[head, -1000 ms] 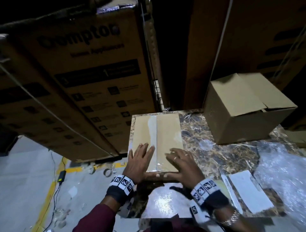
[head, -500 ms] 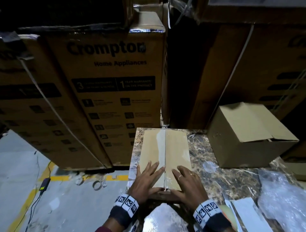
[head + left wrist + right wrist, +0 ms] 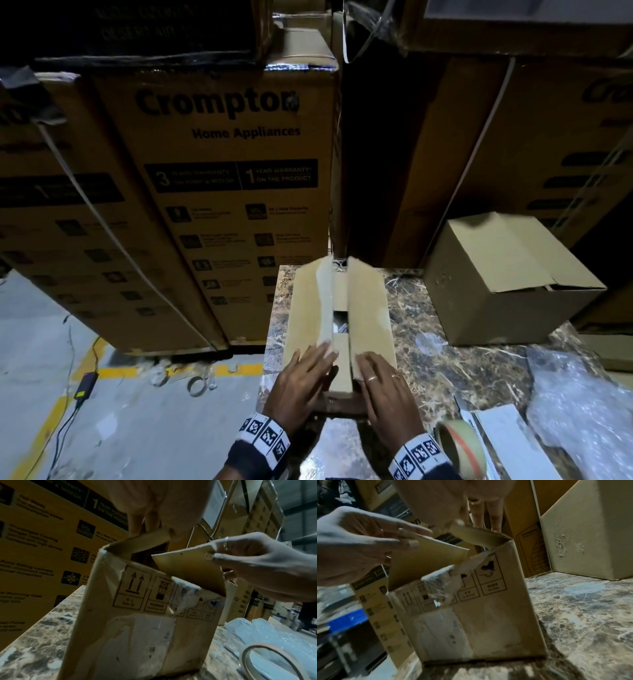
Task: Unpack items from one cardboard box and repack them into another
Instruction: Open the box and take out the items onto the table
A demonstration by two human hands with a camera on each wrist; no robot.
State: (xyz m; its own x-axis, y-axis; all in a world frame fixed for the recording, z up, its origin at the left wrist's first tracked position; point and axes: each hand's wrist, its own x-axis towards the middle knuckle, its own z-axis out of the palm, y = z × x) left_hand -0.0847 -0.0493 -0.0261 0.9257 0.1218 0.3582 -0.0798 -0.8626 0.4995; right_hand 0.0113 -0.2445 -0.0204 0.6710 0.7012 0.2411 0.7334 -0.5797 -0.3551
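A small cardboard box (image 3: 370, 308) stands on the marble table (image 3: 462, 359) in front of me, with torn tape along its top seam. Its two top flaps are raised and parted, and a dark gap between them shows something pale inside. My left hand (image 3: 317, 358) pinches the near end of the left flap (image 3: 426, 555), thumb under and fingers over. My right hand (image 3: 371, 371) pinches the right flap (image 3: 188, 568) the same way. A second, larger cardboard box (image 3: 507, 281) sits at the right of the table with its top flaps loosely folded.
A roll of tape (image 3: 460, 448) lies near my right wrist, beside white paper (image 3: 507, 442) and bubble wrap (image 3: 582, 404). Tall printed cartons (image 3: 222, 171) wall in the back and left. The table's left edge drops to a floor with a cable and tape rings.
The small box's flaps lay flat and closed under my hands before. Now both hands have lifted them up and apart, opening a gap along the seam.
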